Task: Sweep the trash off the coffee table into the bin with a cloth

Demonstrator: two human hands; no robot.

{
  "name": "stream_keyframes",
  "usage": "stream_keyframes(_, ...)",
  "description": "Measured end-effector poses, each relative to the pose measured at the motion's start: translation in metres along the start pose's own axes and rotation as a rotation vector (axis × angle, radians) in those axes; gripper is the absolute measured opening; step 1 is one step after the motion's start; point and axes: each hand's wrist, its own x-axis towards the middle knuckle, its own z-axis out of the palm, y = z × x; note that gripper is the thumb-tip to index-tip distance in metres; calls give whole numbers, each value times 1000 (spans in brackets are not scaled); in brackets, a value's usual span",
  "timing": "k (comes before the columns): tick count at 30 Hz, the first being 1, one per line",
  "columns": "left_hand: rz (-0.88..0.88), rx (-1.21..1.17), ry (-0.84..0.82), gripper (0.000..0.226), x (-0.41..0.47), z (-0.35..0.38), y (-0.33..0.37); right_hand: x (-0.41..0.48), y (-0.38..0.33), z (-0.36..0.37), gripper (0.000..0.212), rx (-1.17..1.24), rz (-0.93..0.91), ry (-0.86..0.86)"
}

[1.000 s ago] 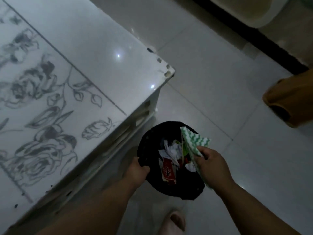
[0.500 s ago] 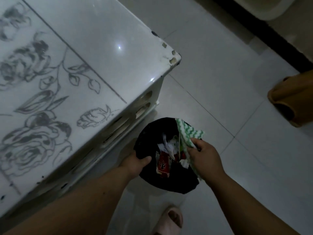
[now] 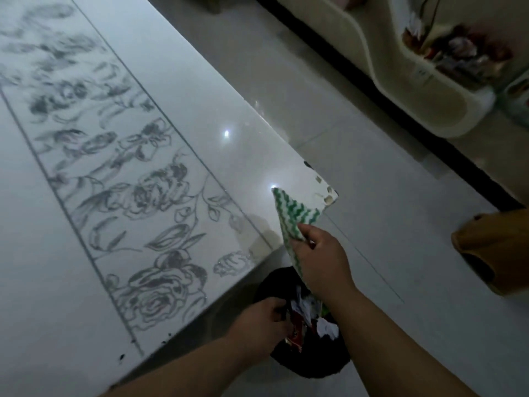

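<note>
we're looking down past both bare forearms at the corner of the table (image 3: 177, 90), a glossy white top with grey roses drawn along a framed band. the corner edge is chipped, brown patches showing through the white, and small dark specks sit along the near edge.

right hand (image 3: 320, 262) is up at that corner, fingers pinched closed on the cloth (image 3: 294, 217). it's a white cloth with green zigzag stripes, its free point sticking up over the tabletop next to the chips, the rest trailing down under the palm toward the bin (we can't tell if it touches the table surface).

the bin (image 3: 312, 359) sits on the floor (image 3: 386, 179) tucked against the table's near side, just below the corner, lined in black. inside we see the trash (image 3: 312, 316): crumpled white paper, a red wrapper, a bit of green.

left hand (image 3: 263, 319) is low at the bin's near-left rim, fingers curled over the black lining and gripping it, right beside the red wrapper.

off to the right, an orange slipper (image 3: 495, 250) lies on the pale tiles, well apart from the bin. along the top right runs a cream shelf (image 3: 429, 90) with blurred clutter in it, a dark strip on the floor in front of it.
</note>
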Motion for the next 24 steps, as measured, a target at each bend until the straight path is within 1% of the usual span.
stream_keyframes(2, 9, -117, -10, 54, -13, -9, -4, 4, -22, 12, 39, -28, -29, -38)
stream_keyframes(3, 27, -140, 11, 52, -19, -14, -7, 6, -31, 18, 39, -52, -44, -56)
stream_keyframes(6, 91, -138, 110, 44, -31, -26, -15, 11, -52, 38, 43, -107, -80, -133)
stream_keyframes(9, 161, -136, 188, 40, -38, -36, -19, 19, -60, 62, 48, -139, -66, -282)
stream_keyframes(12, 170, -162, 157, 43, -39, -46, -18, 27, -53, 84, 53, -248, -39, -439)
stream_keyframes(14, 161, -162, 155, 32, -37, -50, -18, 31, -48, 92, 51, -294, -22, -472)
stream_keyframes(15, 172, -140, 181, 27, -35, -51, -18, 32, -46, 91, 50, -279, -6, -465)
stream_keyframes(17, 200, -98, 243, 28, -33, -54, -18, 30, -44, 83, 50, -244, -2, -406)
stream_keyframes(20, 245, -117, 296, 26, -36, -56, -8, 18, -48, 53, 46, -221, -79, -267)
stream_keyframes(22, 246, -156, 314, 29, -42, -58, 7, 3, -51, 28, 40, -209, -120, -170)
stream_keyframes(24, 272, -188, 341, 34, -56, -62, 31, -15, -63, -4, 37, -106, -106, -52)
